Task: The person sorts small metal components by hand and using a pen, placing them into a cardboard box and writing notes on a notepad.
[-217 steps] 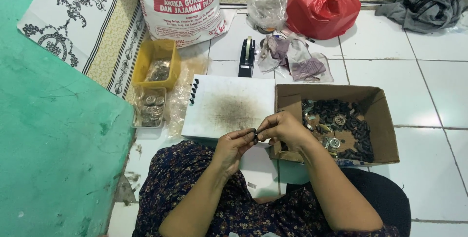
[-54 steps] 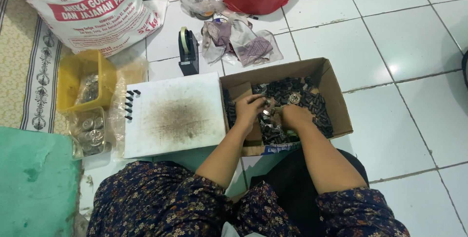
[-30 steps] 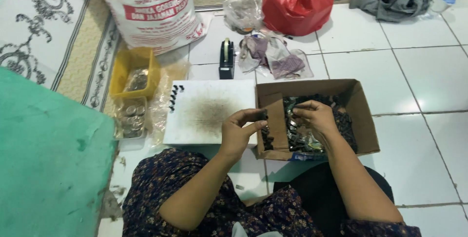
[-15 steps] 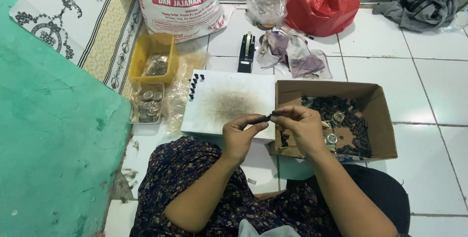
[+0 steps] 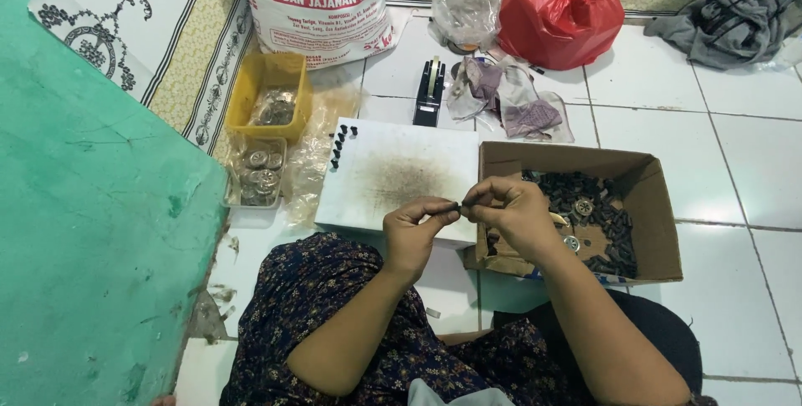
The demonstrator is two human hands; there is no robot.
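Note:
My left hand (image 5: 416,226) and my right hand (image 5: 511,210) meet fingertip to fingertip over the near edge of a white board (image 5: 393,176). Between the fingers sits a small dark part (image 5: 456,204), pinched from both sides. A row of several small dark parts (image 5: 339,143) stands along the board's far left edge. To the right, an open cardboard box (image 5: 643,197) holds a heap of dark small parts (image 5: 597,205) and a few round metal pieces. My right wrist hangs over the box's left wall.
A yellow tub (image 5: 269,95) and a clear tray (image 5: 257,174) hold round metal pieces at the left. Behind the board are a black tape dispenser (image 5: 429,93), clear bags, a red bag (image 5: 558,17), a printed sack (image 5: 322,1) and grey cloth (image 5: 725,17). A green mat (image 5: 83,230) lies left.
Both hands came out of the box and back over the board's near edge, now joined on a small part. The camera view also shifted between frames.

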